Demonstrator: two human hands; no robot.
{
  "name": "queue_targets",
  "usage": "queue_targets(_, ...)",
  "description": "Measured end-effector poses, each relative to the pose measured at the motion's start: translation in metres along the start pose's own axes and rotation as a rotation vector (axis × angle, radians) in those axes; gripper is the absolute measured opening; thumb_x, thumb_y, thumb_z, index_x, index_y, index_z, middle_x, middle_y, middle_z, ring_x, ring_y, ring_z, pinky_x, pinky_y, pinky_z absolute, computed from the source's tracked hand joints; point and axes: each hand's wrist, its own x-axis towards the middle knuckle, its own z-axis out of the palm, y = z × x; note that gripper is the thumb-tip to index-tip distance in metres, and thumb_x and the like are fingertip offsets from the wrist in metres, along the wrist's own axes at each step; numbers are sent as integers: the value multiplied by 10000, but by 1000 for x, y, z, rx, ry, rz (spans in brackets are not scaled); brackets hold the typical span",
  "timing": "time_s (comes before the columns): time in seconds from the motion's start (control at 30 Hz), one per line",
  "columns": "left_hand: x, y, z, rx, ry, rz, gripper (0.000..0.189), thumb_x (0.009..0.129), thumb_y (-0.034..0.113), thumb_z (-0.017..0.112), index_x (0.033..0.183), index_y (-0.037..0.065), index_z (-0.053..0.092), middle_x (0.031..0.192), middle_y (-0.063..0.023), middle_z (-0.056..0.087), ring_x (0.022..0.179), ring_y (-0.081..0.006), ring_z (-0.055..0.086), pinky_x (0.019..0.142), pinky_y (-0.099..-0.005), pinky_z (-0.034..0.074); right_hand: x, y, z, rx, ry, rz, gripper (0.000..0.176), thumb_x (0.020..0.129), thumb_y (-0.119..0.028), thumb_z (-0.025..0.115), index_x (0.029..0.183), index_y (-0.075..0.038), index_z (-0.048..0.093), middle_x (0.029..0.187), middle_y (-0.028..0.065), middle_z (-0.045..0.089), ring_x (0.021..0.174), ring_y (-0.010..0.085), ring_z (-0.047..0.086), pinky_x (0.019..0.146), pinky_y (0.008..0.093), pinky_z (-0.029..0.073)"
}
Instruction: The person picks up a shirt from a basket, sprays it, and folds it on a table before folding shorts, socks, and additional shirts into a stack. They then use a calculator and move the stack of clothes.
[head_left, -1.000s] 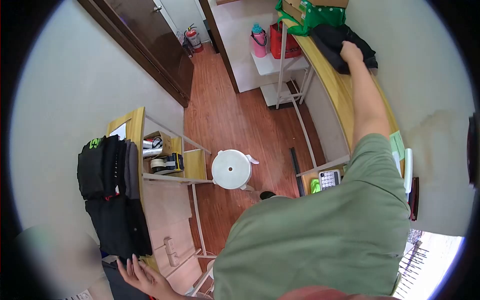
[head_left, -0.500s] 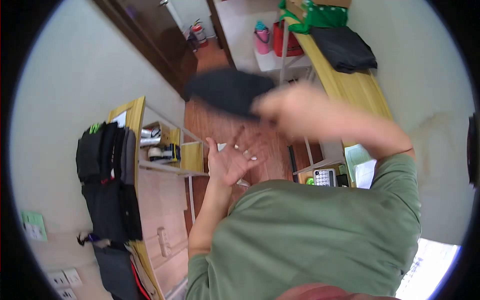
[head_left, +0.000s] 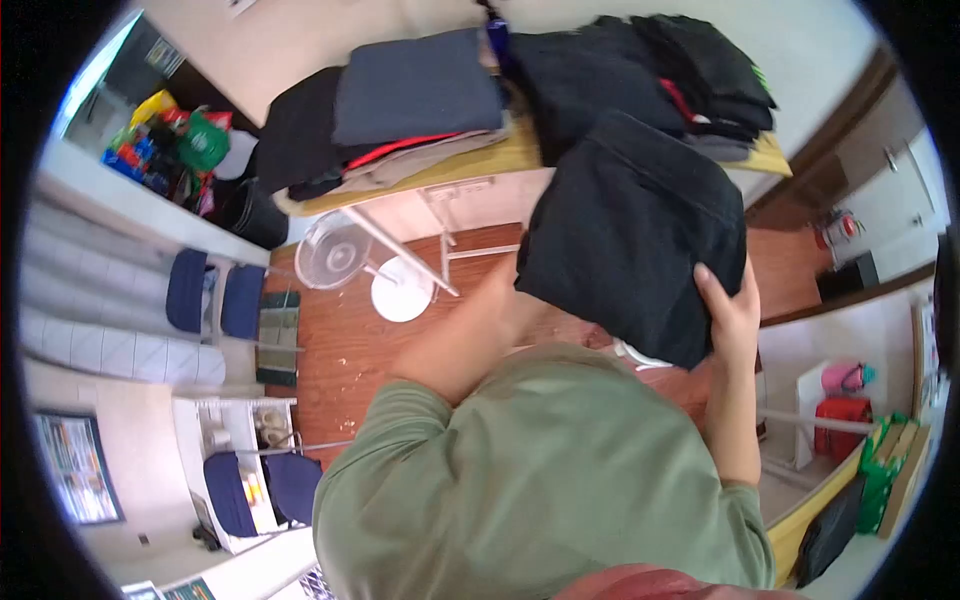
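Observation:
A folded black garment (head_left: 630, 240) with a stitched band along one edge is held up in front of my chest. My right hand (head_left: 733, 310) grips its right side, with the thumb lying on top and the other fingers underneath. My left forearm (head_left: 475, 320) reaches to the garment's left edge, and the hand there is hidden behind the cloth, which stays supported on that side. Just beyond the garment, a stack of folded black clothes (head_left: 590, 85) lies on a wooden shelf top (head_left: 515, 150). A folded dark grey garment (head_left: 420, 85) tops another pile to its left.
A dark blue bottle (head_left: 497, 40) stands between the piles. Below the shelf top are a white fan (head_left: 335, 250) and the wooden floor (head_left: 330, 350). Blue chairs (head_left: 235, 490) are at left; a green bag (head_left: 885, 460) and red bag (head_left: 840, 428) are at right.
My view has swung left to face the shelf of clothes. The black garment, blurred in my right hand before, is now steady before me. My left hand, formerly open, has gone to it.

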Motion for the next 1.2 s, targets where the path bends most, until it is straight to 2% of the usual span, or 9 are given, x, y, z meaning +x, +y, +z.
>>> queue_targets(0.13,-61,157,12,284,-163,116,611,884,409,686,1290,-30,561,1232,-159,639,1119,-254,625,1031,-387,466,76,-22,117,45,-241,-219,605,866,-56,690,1406,50,437,1310,136,580,1189,192,556,1029,312,423)
queue_targets(0.23,-81,250,28,1216,291,454,636,755,218,782,1262,-71,530,1165,-179,640,1066,-249,632,956,-366,508,137,-39,222,52,-369,-446,626,860,-69,703,1414,38,432,1307,139,584,1149,187,583,995,308,459)
queue_targets(0.37,-59,391,12,1092,291,347,434,837,149,675,1208,-47,563,1034,-163,685,862,-255,699,791,-367,593,212,-63,337,241,-564,-325,673,861,-110,727,1434,34,404,1286,162,594,1136,204,598,955,319,491)
queue_targets(0.53,-14,473,-65,2262,832,557,802,827,471,697,1347,-91,460,1289,-353,518,1231,-419,529,1000,-460,468,264,-3,418,-897,-197,-605,854,835,-540,691,1453,-40,379,1377,363,435,1207,492,527,994,478,470)
queue_targets(0.63,31,462,-77,2334,297,1116,678,887,510,624,1411,100,498,1424,-271,451,1333,-460,406,1119,-497,333,246,2,437,-743,-346,-824,837,850,-676,570,1464,-129,414,1504,299,319,1364,510,340,1081,618,317)
queue_targets(0.7,45,428,-67,2645,396,938,534,953,568,480,1414,300,510,1515,-150,392,1412,-420,312,1110,-622,263,235,22,447,-1075,-551,-704,904,854,-737,494,1503,-123,354,1557,298,215,1433,504,204,1123,635,214)
queue_targets(0.83,69,402,-114,2491,448,264,682,930,698,345,1530,383,264,1614,-45,240,1486,-394,140,1131,-684,88,245,52,431,-973,-718,-693,964,861,-749,473,1546,-109,249,1590,294,98,1459,504,107,1159,601,119)
queue_targets(1.03,72,413,-112,2480,49,583,635,967,413,522,1483,71,380,1492,-189,429,1388,-339,393,1158,-413,267,197,35,339,-451,-828,-768,610,912,-386,662,1388,-39,507,1453,201,465,1365,341,420,1139,435,320)
queue_targets(1.2,65,452,-140,2318,-9,676,585,1051,296,427,1497,-51,276,1574,-221,260,1466,-319,239,1210,-404,149,83,15,69,-810,-380,-94,403,902,-304,680,1255,-112,651,1111,160,700,968,270,674,852,364,517)
